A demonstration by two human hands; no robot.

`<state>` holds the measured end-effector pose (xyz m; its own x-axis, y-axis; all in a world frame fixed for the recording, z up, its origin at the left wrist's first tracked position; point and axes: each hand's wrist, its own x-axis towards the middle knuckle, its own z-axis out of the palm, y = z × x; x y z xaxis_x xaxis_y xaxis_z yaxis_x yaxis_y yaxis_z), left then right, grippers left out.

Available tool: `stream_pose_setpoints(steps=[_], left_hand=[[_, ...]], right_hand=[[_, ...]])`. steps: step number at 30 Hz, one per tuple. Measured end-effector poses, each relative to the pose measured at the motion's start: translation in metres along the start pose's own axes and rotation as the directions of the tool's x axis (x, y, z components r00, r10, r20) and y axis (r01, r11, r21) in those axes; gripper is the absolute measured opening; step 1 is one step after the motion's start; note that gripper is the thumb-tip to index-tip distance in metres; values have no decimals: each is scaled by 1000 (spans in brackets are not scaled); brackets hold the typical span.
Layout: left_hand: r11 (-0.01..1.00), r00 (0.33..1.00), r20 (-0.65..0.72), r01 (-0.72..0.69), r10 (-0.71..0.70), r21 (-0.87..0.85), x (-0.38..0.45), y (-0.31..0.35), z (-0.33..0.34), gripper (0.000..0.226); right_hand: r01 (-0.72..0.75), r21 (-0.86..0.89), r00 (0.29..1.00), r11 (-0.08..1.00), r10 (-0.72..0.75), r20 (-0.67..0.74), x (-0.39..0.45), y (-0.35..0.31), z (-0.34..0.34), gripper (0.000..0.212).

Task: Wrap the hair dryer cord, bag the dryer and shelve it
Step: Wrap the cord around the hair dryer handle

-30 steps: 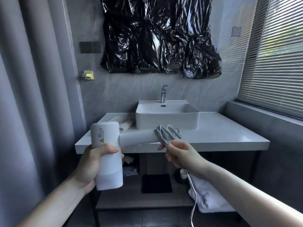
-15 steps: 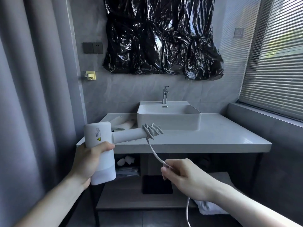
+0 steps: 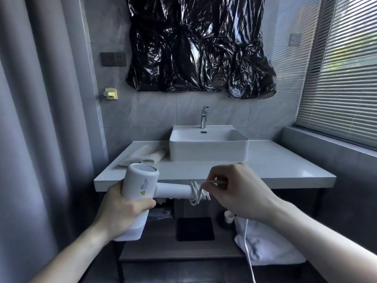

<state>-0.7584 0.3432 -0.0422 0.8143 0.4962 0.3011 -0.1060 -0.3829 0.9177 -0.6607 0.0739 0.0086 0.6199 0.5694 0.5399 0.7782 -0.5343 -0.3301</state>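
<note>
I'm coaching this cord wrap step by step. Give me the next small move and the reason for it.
Probably carry the right hand over and around the handle for another loop. A few turns of cord sit at the handle's end, but a long tail hangs below that hand, and the left hand steadies the hair dryer.

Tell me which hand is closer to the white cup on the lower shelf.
Right. The right hand pinches the cord almost directly above the cup; the left hand grips the hair dryer far off to the cup's left.
</note>
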Motion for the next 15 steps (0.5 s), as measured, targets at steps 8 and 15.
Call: stream_pose_setpoints(steps=[8,15], left_hand=[[999,984,176,-27,32,-34,-15,6,-3,56],[991,953,301,1,40,-137,-22,10,-8,45]], right_hand=[[-76,85,996,993,80,-47,22,20,0,22],[-162,285,987,945,160,28,30,39,9,28]])
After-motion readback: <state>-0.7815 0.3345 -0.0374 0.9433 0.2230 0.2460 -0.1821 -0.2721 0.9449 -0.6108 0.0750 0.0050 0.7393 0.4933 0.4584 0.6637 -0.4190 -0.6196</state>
